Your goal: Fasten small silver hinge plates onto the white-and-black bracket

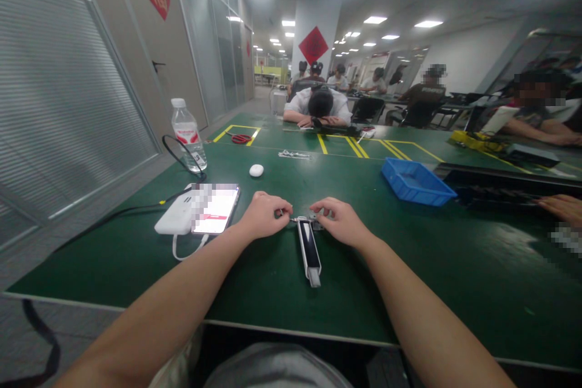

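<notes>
My left hand (262, 215) is closed on a thin metal tool (292, 219) whose tip points right. My right hand (342, 221) pinches a small metal part (315, 220) at the tool's tip. Both hands rest on the green table (409, 267), just behind the far end of a long narrow black-and-white device (309, 250) that lies pointing toward me.
A phone (217, 208) and a white power bank (175, 218) with cables lie to the left, a water bottle (189, 142) behind them. A white oval object (256, 170), red scissors (240, 139) and a blue tray (416, 182) sit farther back. Another person's hand (564, 208) rests at the right edge. A person (318, 108) slumps over the far table.
</notes>
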Demonstrator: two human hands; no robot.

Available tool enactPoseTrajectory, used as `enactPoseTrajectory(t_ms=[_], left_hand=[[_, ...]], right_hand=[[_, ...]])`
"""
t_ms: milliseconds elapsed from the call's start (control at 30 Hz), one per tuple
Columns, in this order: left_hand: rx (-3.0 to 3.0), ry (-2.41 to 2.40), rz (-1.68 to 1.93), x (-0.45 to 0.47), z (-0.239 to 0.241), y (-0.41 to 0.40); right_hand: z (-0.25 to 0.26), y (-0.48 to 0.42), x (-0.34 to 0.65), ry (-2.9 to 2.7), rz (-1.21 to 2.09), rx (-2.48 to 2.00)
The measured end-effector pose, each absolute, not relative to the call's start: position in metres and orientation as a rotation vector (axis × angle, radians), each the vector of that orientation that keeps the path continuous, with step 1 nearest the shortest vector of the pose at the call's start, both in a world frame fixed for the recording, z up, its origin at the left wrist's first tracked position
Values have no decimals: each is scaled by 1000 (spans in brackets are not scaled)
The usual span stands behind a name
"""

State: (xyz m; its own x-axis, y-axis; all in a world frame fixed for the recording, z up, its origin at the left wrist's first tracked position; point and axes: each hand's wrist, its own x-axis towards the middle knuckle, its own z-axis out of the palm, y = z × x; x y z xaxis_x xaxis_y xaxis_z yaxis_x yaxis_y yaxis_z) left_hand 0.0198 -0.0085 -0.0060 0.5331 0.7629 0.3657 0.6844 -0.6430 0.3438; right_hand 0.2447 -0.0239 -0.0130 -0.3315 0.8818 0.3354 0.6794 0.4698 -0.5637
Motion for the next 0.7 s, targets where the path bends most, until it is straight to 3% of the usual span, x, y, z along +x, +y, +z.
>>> enactPoseTrajectory(t_ms=[700], left_hand=[[2621, 1141, 665, 20, -5, -9]], right_hand=[[-14, -24, 244, -2122, 422, -1283]])
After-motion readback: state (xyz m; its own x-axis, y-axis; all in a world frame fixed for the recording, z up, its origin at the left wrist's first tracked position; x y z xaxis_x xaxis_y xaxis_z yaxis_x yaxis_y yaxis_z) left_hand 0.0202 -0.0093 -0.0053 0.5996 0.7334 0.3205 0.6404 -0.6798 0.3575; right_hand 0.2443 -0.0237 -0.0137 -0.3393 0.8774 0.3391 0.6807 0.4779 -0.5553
